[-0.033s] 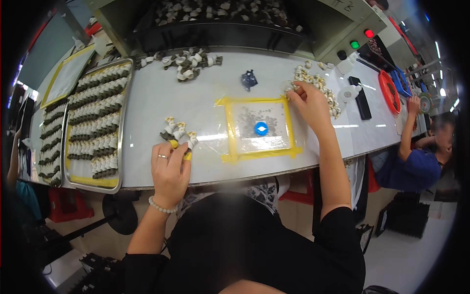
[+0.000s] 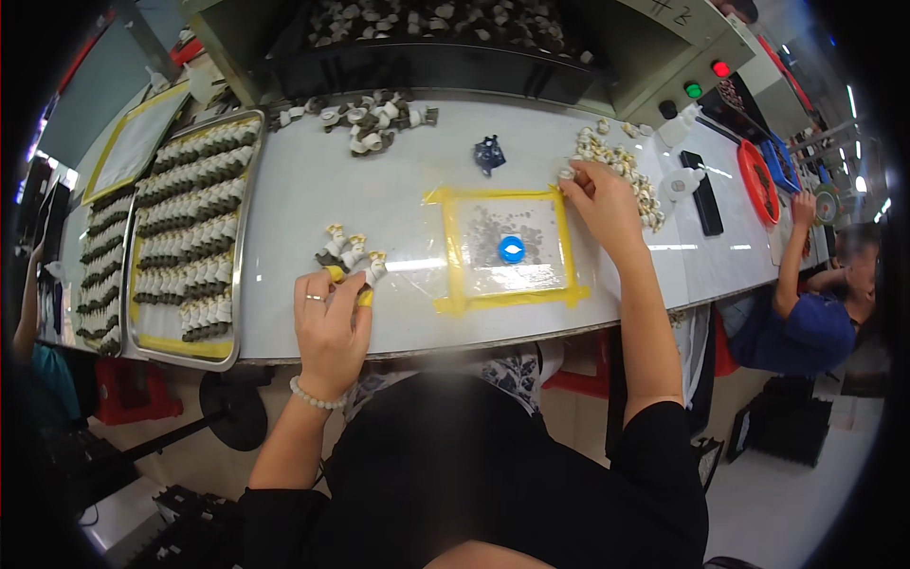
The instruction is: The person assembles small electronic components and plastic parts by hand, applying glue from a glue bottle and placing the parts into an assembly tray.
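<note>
A white-topped bench (image 2: 408,322) ran across the view, a grey-green machine (image 2: 635,85) standing along its far edge. Both forearms reached in over the near edge, the right stretched farther than the left. At the bench's left end lay a metal tray (image 2: 248,237) with rows of white-and-dark figurine-like pieces (image 2: 185,251).

The left hand (image 2: 330,322) was low, near the bench's near edge, back upward and fingers curled, with yellow at two fingertips. It touched the nearest of three gold-topped figurines (image 2: 354,251) lying in a slanted row just beyond it; whether it gripped that one, I could not tell. The right hand (image 2: 604,204), wrist bent, had thumb and forefinger drawn together at the left edge of a heap of white-and-gold pieces (image 2: 630,175), toward the bench's far right; whether they pinched a pale piece there was unclear.

Between the hands lay a clear sheet (image 2: 474,280) edged with yellow tape. Beyond it stretched a loose figurine heap (image 2: 374,123), a white bottle (image 2: 679,185), a crumpled dark-blue thing (image 2: 489,155) and, on the sheet, a blue cap (image 2: 512,249).
</note>
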{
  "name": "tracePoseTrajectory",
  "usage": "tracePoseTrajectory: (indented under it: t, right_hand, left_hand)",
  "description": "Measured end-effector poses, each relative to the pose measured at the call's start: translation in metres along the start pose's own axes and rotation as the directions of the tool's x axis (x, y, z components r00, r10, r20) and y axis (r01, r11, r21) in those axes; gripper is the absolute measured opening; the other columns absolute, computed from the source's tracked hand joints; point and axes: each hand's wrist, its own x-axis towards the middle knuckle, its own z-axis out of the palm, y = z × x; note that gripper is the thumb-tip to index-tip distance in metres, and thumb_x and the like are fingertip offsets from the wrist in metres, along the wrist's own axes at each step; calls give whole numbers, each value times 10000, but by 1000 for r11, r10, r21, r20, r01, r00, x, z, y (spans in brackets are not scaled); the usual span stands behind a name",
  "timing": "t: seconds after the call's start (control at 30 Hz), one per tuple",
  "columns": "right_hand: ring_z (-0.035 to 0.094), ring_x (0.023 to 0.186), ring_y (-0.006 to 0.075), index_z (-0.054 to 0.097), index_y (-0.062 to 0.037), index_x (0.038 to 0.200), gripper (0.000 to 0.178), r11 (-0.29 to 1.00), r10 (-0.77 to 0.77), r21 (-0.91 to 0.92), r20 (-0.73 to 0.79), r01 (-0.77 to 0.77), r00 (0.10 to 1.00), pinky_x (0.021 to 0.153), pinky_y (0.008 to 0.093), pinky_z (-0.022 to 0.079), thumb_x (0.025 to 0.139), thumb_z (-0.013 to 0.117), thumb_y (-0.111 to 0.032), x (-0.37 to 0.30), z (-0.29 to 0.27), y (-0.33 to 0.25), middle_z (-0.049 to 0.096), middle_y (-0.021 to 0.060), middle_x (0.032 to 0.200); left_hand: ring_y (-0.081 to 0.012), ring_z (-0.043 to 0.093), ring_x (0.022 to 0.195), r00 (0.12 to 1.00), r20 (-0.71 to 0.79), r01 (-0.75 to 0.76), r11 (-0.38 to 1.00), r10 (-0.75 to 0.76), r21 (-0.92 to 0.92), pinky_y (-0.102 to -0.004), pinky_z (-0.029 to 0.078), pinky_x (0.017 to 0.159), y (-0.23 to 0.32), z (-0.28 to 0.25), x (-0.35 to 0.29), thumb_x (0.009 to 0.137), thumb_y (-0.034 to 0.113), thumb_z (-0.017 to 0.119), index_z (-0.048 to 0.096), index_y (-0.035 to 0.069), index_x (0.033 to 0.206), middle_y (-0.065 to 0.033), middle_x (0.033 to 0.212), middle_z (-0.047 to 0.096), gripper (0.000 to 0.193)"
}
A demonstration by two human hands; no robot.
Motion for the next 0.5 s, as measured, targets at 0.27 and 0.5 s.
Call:
tracePoseTrajectory:
  t: [0.27, 0.5]
  right_hand:
    - [600, 709, 210, 655, 4, 985, 227, 973, -198, 110, -57, 203, 979, 641, 312, 482, 761, 664, -32, -28, -4, -18, 606, 116, 830]
    - [596, 748, 254, 655, -29, 948, 225, 892, -450, -85, -69, 444, 890, 649, 343, 480, 725, 683, -35, -66, -1, -26, 619, 93, 852]
  left_hand:
    - [-300, 512, 884, 998, -50, 46, 999, -47, -15, -362, 441, 757, 1, -14, 20, 656, -23, 663, 600, -1, 1005, -146, 983, 518, 355]
    - [-351, 555, 938, 994, 102, 47, 999, -46, -13, -403, 462, 785, -24, 6, 111, 737, 43, 627, 564, -1, 1073, -207, 1059, 540, 345]
